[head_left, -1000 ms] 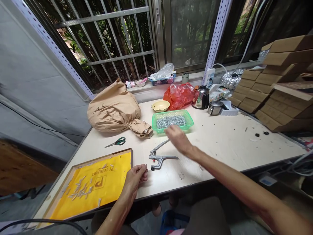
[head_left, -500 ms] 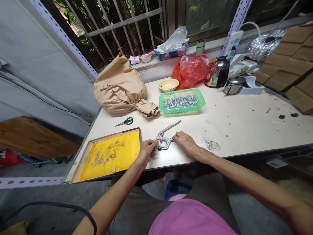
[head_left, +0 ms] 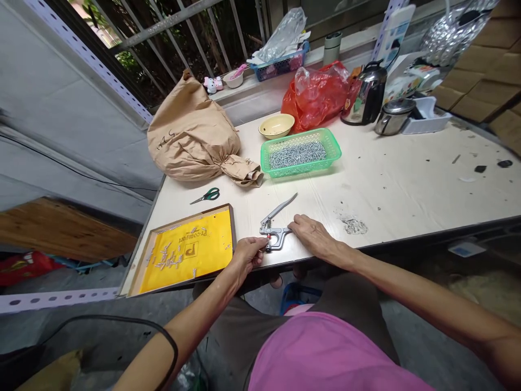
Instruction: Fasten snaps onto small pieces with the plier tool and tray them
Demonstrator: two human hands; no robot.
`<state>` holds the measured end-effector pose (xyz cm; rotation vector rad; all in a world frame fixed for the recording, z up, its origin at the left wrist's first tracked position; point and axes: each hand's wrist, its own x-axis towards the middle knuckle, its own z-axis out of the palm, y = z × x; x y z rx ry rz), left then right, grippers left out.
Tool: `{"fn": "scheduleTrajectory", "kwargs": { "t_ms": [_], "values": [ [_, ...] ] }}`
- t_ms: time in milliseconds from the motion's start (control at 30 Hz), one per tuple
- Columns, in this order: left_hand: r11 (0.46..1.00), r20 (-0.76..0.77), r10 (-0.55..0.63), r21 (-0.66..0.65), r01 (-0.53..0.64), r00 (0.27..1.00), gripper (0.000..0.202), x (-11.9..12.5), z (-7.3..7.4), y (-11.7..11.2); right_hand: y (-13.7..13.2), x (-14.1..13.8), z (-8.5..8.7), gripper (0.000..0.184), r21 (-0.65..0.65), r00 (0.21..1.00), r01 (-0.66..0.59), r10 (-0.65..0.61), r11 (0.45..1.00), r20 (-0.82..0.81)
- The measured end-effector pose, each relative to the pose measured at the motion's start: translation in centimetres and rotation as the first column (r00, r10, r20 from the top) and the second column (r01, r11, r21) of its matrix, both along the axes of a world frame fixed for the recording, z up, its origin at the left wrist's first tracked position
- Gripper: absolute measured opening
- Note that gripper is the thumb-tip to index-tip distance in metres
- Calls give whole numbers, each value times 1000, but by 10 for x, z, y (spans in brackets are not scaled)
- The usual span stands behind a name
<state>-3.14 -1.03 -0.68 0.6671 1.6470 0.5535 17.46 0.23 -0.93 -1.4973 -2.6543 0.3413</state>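
Grey metal snap pliers [head_left: 277, 220] lie near the table's front edge, one handle sticking up and back. My right hand [head_left: 311, 234] rests over the lower handle, fingers curled around it. My left hand [head_left: 247, 253] is pinched at the tool's jaw, fingertips together on something too small to make out. A green basket [head_left: 302, 153] of small silver metal pieces sits behind the pliers. A wooden tray with a yellow sheet [head_left: 185, 250] and scattered silver pieces lies to the left.
A tied brown paper sack [head_left: 191, 137] and green-handled scissors [head_left: 207, 195] sit at the back left. A yellow bowl [head_left: 276, 125], red plastic bag [head_left: 317, 93], kettle [head_left: 367, 98] and metal pot [head_left: 393, 116] line the back. Cardboard boxes [head_left: 484, 70] stack at the right.
My right hand came back from the green basket to the pliers' handle. My left hand moved right from the tray's edge to the tool's jaw. The view tilted down.
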Motion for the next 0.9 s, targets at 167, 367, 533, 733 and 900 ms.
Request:
{"fn": "scheduleTrajectory", "kwargs": {
  "t_ms": [167,367,533,733,900],
  "values": [
    [997,-43,-67,-28,66,997,22,2,6,2,-4,-1,0,20,-10,1000,10,-10,1000,21],
    [982,-83,-158,-112,149,984,21,5,15,3,-6,2,9,21,-59,999,-33,32,998,-6],
    [984,-104,-146,-115,134,984,23,7,17,-2,26,10,12,61,-17,994,-97,96,995,-51],
    [988,-129,-124,-108,110,984,23,9,17,-6,65,7,5,85,-18,972,-221,222,975,75],
    [987,-133,-136,-102,122,982,21,9,15,-8,62,1,8,75,-6,970,-222,221,975,101]
  ]
}}
